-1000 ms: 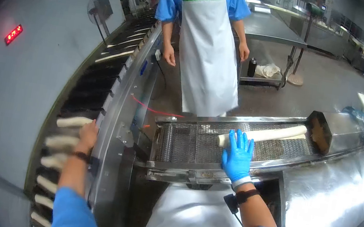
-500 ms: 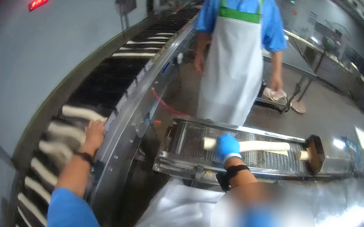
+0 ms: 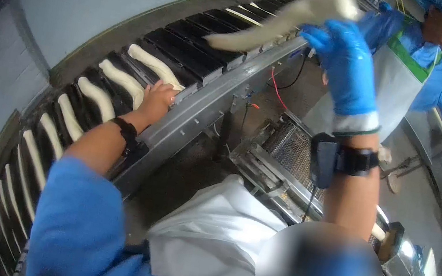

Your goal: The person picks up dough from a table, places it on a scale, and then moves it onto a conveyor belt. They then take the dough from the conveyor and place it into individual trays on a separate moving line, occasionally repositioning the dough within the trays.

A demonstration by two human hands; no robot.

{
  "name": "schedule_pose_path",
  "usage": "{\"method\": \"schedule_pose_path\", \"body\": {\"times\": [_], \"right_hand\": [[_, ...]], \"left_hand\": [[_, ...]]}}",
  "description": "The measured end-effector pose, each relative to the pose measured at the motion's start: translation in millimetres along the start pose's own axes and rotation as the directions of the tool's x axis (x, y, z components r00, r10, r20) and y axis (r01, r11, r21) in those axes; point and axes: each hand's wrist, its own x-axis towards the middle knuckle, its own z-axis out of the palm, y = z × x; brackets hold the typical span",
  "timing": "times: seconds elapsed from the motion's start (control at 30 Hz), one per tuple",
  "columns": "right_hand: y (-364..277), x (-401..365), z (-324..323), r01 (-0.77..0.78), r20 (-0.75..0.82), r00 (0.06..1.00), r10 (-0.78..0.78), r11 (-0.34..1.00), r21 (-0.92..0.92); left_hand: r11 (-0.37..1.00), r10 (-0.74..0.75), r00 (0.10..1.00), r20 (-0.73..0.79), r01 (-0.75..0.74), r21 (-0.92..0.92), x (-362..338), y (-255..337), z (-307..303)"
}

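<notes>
My right hand (image 3: 349, 72), in a blue glove, is raised high and closed around the thick end of a long pale dough strip (image 3: 287, 23). The strip hangs tilted, its thin end pointing left above the dark trays. My bare left hand (image 3: 156, 103) lies at the conveyor's near rail, fingers fairly straight and slightly apart, touching the end of another dough strip (image 3: 154, 64). Several more dough strips (image 3: 96, 97) lie one per dark tray toward the lower left. Part of my right forearm is blurred out.
The tray conveyor (image 3: 203, 103) runs from lower left to the far back. A metal mesh belt (image 3: 297, 154) stands to the right, with a piece of dough (image 3: 378, 231) near its outlet. A co-worker (image 3: 414, 65) in a white apron stands behind the mesh belt.
My right hand has lifted the dough strip off the mesh belt and carried it up and left toward the trays. The view has turned, and my left hand stays at the conveyor's rail.
</notes>
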Motion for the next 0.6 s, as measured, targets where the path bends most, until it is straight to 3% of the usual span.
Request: {"method": "schedule_pose_path", "body": {"times": [0.07, 0.1, 0.2, 0.23, 0.27, 0.3, 0.33, 0.37, 0.4, 0.43, 0.47, 0.5, 0.53, 0.6], "right_hand": [[18.1, -6.6, 26.9, -0.079, 0.166, 0.986, 0.009, 0.904, 0.420], [23.3, -14.3, 30.2, -0.112, 0.220, 0.975, 0.026, 0.915, 0.388], [30.2, -59.4, 18.1, -0.128, 0.202, 0.965, 0.168, 0.972, -0.195], [52.8, -81.7, -5.3, -0.007, 0.237, 0.967, 0.097, 0.936, -0.351], [78.8, -103.6, -36.5, 0.108, 0.272, 0.961, 0.041, 0.854, -0.510], [82.5, -130.0, -61.8, -0.035, 0.208, 0.939, 0.273, 0.679, -0.733], [81.8, -155.0, -83.3, -0.125, 0.063, 0.931, 0.360, 0.478, -0.870], [87.6, -178.3, -114.4, -0.252, -0.102, 0.884, 0.456, 0.281, -0.926], [93.6, -204.5, -154.4, -0.357, -0.265, 0.810, 0.524, 0.081, -0.931], [100.1, -230.2, -201.6, -0.351, -0.330, 0.800, 0.501, -0.057, -0.935], [89.8, -256.8, -232.0, -0.481, -0.473, 0.817, 0.329, -0.063, -0.874], [86.4, -276.3, -266.9, -0.605, -0.647, 0.711, 0.274, -0.229, -0.762], [85.0, -298.0, -300.4, -0.565, -0.669, 0.702, 0.245, -0.380, -0.733], [49.9, -331.7, -321.0, -0.547, -0.796, 0.454, 0.401, -0.580, -0.604]], "left_hand": [[1.000, 0.001, 1.000, -0.005, -0.001, 0.021, -13.1, -3.3, -5.4], [0.999, 0.009, 1.000, -0.006, -0.009, 0.032, -19.2, -2.6, -7.4], [0.991, 0.127, 0.987, -0.096, -0.121, 0.063, -37.1, -22.7, -1.6], [0.952, 0.256, 0.967, -0.010, -0.250, 0.177, -31.3, -55.3, 16.8], [0.930, 0.282, 0.959, 0.017, -0.278, 0.239, -29.8, -59.1, 17.0], [0.906, 0.333, 0.941, 0.053, -0.336, 0.257, -36.9, -50.2, 5.1], [0.950, 0.215, 0.968, 0.130, -0.238, 0.202, -44.6, -27.3, -21.6], [0.980, 0.168, 0.986, -0.006, -0.166, 0.109, -54.7, -33.2, -15.0], [0.984, 0.159, 0.987, -0.026, -0.156, 0.090, -61.7, -46.0, -10.5], [0.984, 0.157, 0.988, -0.006, -0.156, 0.091, -69.7, -44.8, -17.4], [0.984, 0.116, 0.993, 0.038, -0.120, 0.133, -74.3, -37.7, -28.1], [0.982, 0.066, 0.994, 0.084, -0.080, 0.174, -78.9, -33.4, -35.4], [0.978, 0.014, 0.990, 0.140, -0.042, 0.203, -78.4, -39.7, -34.9], [0.978, -0.044, 0.983, 0.179, 0.006, 0.208, -84.0, -41.4, -42.2]]}}
